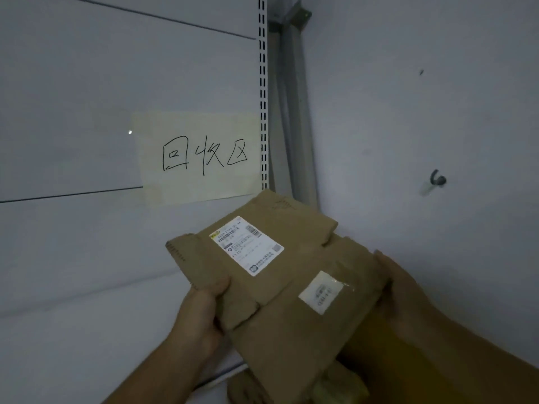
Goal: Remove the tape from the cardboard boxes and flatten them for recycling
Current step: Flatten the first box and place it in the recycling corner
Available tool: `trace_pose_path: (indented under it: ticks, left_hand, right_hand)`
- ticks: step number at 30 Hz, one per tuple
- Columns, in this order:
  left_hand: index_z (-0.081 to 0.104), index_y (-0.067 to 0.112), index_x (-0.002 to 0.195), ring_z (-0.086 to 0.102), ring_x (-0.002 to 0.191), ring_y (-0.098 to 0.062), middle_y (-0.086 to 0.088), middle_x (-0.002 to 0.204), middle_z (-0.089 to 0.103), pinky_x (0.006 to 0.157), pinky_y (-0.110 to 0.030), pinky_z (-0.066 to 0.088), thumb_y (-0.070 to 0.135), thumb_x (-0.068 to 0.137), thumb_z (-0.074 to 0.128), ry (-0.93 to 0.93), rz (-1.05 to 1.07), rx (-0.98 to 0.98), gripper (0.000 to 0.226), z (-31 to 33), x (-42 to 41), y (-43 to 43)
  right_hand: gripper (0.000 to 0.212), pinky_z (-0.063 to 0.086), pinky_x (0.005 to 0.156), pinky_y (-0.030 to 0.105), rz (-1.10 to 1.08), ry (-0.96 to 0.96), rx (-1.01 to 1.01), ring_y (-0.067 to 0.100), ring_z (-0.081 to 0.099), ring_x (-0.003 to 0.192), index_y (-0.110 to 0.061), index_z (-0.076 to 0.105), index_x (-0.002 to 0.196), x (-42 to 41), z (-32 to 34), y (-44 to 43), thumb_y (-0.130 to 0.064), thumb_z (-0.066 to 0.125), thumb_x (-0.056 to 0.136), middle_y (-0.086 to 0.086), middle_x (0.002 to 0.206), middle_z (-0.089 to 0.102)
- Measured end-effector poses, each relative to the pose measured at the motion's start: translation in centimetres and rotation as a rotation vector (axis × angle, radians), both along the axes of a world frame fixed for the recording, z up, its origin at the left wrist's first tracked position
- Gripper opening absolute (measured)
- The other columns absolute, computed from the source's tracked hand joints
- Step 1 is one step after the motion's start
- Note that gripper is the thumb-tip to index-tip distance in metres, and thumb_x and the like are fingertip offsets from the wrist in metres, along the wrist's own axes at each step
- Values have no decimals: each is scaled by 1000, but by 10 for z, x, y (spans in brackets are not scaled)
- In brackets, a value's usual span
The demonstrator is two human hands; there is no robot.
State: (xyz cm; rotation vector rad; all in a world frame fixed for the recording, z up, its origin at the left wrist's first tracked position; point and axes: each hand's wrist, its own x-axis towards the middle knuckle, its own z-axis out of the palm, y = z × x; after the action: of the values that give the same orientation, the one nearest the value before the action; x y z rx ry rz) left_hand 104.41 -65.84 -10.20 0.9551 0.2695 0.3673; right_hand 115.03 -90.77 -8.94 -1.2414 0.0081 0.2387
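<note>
Cardboard work looks close to its end: the flattened stack (291, 304) sits in the lower middle of the frame, held up in front of one handwritten paper sign (201, 156) at the centre, so I judge that little beyond setting these pieces down is left. The left hand (198, 313) grips the stack's left edge, thumb on top and fingers curled beneath; the right hand (399, 287) clasps the right edge, thumb tip over the top face. The stack looks like two flattened boxes overlapping, though the layers are hard to separate. Two labels remain: one shipping label (246, 245) on the upper piece and one small white sticker (320, 291) on the lower, with a glossy patch around it that may be leftover tape. One more lump of cardboard (341, 386) shows at the bottom edge, its state unclear. One hook (437, 179) sticks out of the wall at the right.
</note>
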Motion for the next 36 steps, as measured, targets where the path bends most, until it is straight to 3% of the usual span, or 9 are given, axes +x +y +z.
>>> trace_pose_path:
  ticks: [2,6,11,14,16,20,28,33,36]
  left_hand:
    - [61,12,116,71,85,-25,-7,97,74,63,-35,54,5,86,56,136,53,10,31,0,6,12]
    - [62,6,109,71,70,-30,-15,85,74,56,-37,55,7,84,56,339,125,33,26,0,17,30]
    - [59,-1,112,70,81,-34,-19,96,72,62,-38,54,6,83,59,499,182,211,30,-5,36,36]
    - [56,-1,117,66,89,-32,-19,104,68,66,-37,53,3,84,59,594,220,347,34,-6,48,33]
    - [54,-2,119,66,88,-31,-18,104,67,64,-35,53,3,84,62,646,271,423,36,-8,54,32]
    - [53,1,119,64,82,-25,-12,96,65,57,-29,51,9,83,66,690,318,489,39,-8,60,31]
    - [31,8,142,52,113,-29,-15,138,46,84,-36,50,34,92,50,823,448,770,59,0,73,29]
    - [20,21,147,49,124,-27,-10,143,44,101,-37,41,44,94,44,948,367,1366,63,15,16,39]
    - [24,29,146,38,134,-20,0,149,38,107,-34,29,53,94,36,1056,165,1673,58,27,-44,52]
  right_hand:
    - [41,45,95,48,164,-11,-39,36,53,116,-4,55,124,35,4,-1,-31,49,94,19,126,57]
    - [35,52,81,38,528,-258,-427,24,63,100,-20,61,109,79,-5,11,-28,71,77,9,112,65]
    - [55,41,80,21,424,-810,-980,8,51,103,-26,44,130,113,-15,45,-41,66,81,-6,126,52]
    - [54,38,99,31,572,-1052,-898,8,40,120,-36,36,136,104,-24,78,-45,56,86,-9,145,36]
    - [56,21,114,43,699,-1169,-1021,15,22,138,-40,30,140,98,-34,96,-52,47,88,-8,154,21]
    - [60,7,116,46,771,-1114,-1244,19,9,144,-39,26,143,104,-55,107,-65,26,89,-2,157,15]
    - [60,17,114,47,807,-1074,-1324,20,20,141,-39,25,143,106,-50,112,-65,26,89,-1,156,21]
    - [56,35,103,37,899,-1087,-1494,18,44,121,-30,41,136,105,-19,124,-58,42,88,2,143,42]
    - [69,28,110,39,907,-1141,-1637,24,37,132,-26,36,141,93,13,144,-66,40,85,3,150,33]
